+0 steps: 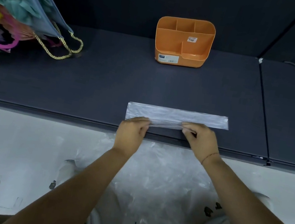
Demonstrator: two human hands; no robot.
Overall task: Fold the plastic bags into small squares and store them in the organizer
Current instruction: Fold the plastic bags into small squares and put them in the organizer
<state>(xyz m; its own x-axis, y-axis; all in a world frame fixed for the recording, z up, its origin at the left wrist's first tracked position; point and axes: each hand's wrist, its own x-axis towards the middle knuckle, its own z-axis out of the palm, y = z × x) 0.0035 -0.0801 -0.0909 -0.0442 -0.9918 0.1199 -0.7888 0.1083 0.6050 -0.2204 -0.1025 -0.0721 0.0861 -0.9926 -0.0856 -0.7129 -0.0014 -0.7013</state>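
A clear plastic bag [177, 115] lies folded into a long narrow strip on the dark table, near its front edge. My left hand [132, 132] pinches the strip's near edge toward its left end. My right hand [200, 139] pinches the same edge further right, and the plastic lifts slightly between the two hands. An orange organizer [183, 41] with several open compartments stands at the back of the table, well behind the strip; no bags show inside it.
More crumpled clear plastic [161, 173] hangs below the table's front edge [44, 110], over the pale floor. Gift bags with rope handles [22, 10] lean at the far left. A seam [263, 108] divides the table on the right.
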